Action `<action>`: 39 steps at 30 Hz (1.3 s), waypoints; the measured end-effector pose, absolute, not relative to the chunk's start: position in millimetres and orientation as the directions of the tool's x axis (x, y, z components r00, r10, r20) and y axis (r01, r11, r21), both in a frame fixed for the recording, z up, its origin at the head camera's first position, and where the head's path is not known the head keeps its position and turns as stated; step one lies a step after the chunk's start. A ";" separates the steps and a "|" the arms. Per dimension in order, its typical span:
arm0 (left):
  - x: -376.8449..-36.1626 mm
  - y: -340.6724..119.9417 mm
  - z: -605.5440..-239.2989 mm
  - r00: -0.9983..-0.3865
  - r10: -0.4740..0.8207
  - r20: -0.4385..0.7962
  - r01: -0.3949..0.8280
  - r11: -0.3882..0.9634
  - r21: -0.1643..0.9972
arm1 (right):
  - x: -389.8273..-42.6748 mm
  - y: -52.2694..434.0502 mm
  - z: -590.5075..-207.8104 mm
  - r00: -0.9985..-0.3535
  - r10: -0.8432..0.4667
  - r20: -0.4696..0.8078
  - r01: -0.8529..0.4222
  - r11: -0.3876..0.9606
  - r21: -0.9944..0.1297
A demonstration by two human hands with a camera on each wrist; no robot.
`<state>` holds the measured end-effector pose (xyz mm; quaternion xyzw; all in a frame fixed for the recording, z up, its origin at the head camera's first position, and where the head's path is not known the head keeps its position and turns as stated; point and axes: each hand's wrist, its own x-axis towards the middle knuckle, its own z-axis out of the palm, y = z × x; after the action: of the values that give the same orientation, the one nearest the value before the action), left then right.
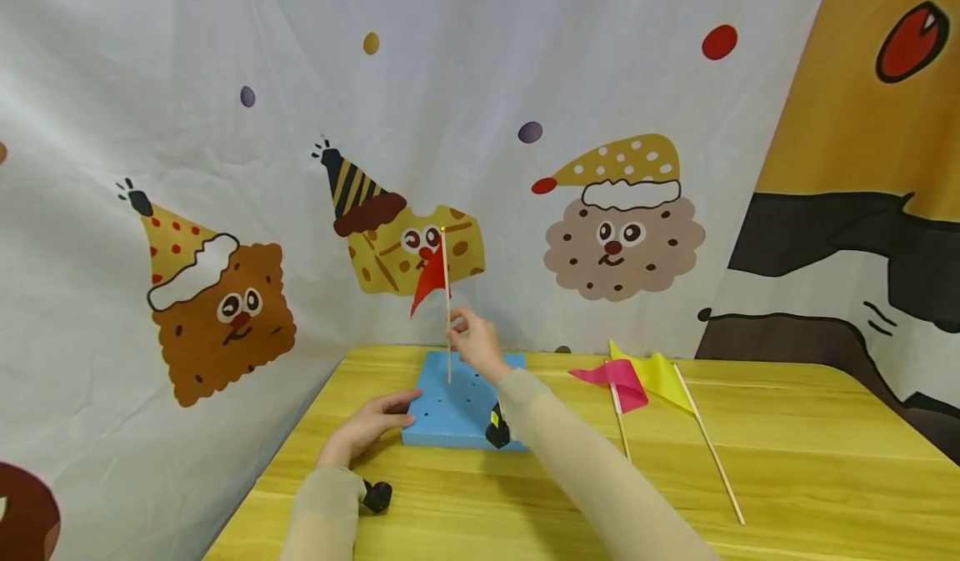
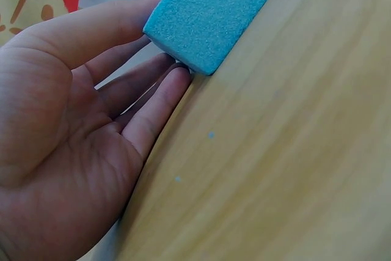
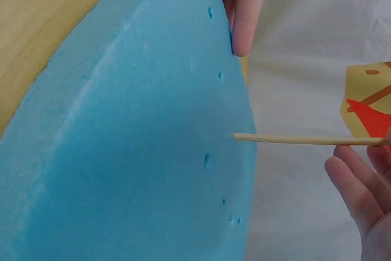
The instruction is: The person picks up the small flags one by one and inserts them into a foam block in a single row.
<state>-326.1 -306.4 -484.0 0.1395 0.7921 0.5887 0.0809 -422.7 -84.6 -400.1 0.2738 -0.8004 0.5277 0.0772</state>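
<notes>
A blue foam block [image 1: 457,415] with several small holes lies on the yellow wooden table [image 1: 810,461]. A red flag [image 1: 431,282] on a thin wooden stick [image 1: 447,344] stands upright in the block. My right hand [image 1: 461,328] pinches the stick halfway up. In the right wrist view the stick [image 3: 305,140] enters the foam [image 3: 134,151], with my right hand's fingers [image 3: 360,194] beside it. My left hand [image 1: 397,405] rests with straight fingers against the block's left edge. The left wrist view shows its fingers [image 2: 153,96] touching the foam corner [image 2: 214,10].
A pink flag [image 1: 624,379] and a yellow flag [image 1: 662,375] lie on the table to the right of the block, their sticks pointing toward me. A cartoon-printed curtain [image 1: 480,127] hangs close behind the table's far and left edges.
</notes>
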 end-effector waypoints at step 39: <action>-324.3 -307.2 -482.9 -0.948 0.316 0.045 0.135 0.268 0.954 | -420.8 -57.6 -408.3 -0.836 -0.380 0.396 -0.509 0.268 -0.818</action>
<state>-324.3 -307.2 -482.9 0.1423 0.7924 0.5881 0.0772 -420.8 -57.6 -408.3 0.2799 -0.7939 0.5364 0.0601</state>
